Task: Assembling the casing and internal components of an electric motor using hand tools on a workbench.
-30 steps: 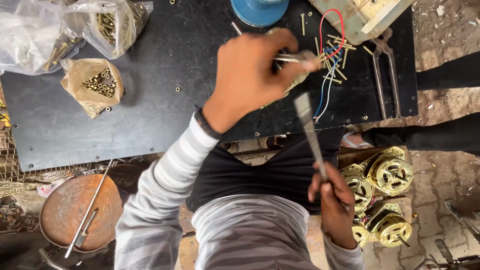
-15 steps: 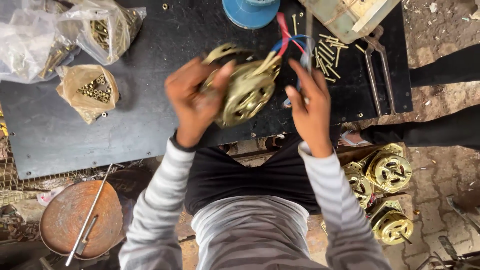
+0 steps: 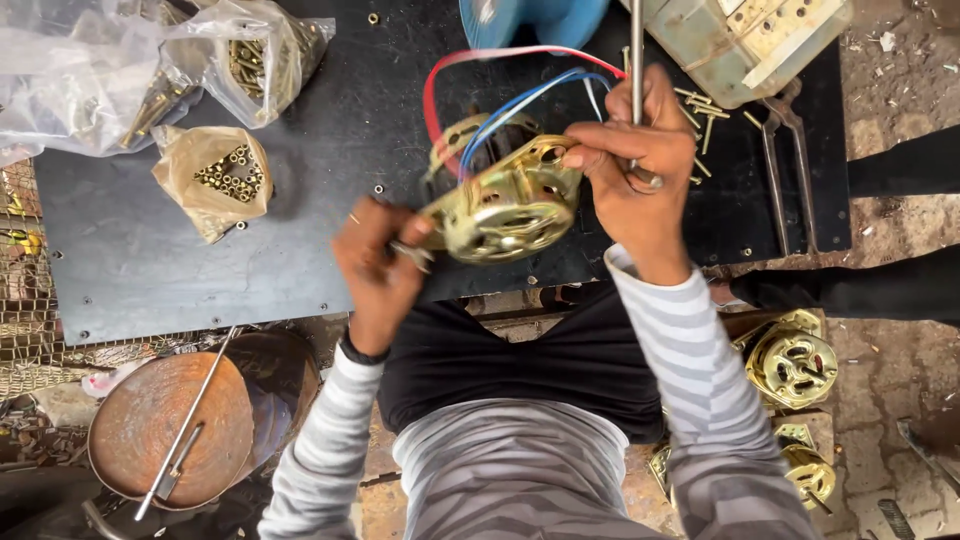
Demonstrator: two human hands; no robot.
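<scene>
- Bags of clear plastic w/ brass-coloured screws seen at far left of black board; a smaller opened bag of nuts lies just below them.
- Rusty round pan w/ a metal rod across it is seen on the floor, lower left, below board edge.
- Left hand is held at board's near edge; fingers curled shut, pinching a small grey metal part against the motor's left rim.
- Gold-coloured motor housing is held tilted above the board, centre, between both hands; red & blue wires loop up from it.
- Right hand is closed round a thin metal tool shaft, which stands upright; index finger is stretched to touch the motor's upper right rim.
- Loose screws & pliers lie on board to the right of that hand.
- More gold motor housings are stacked on the floor, far right.
</scene>
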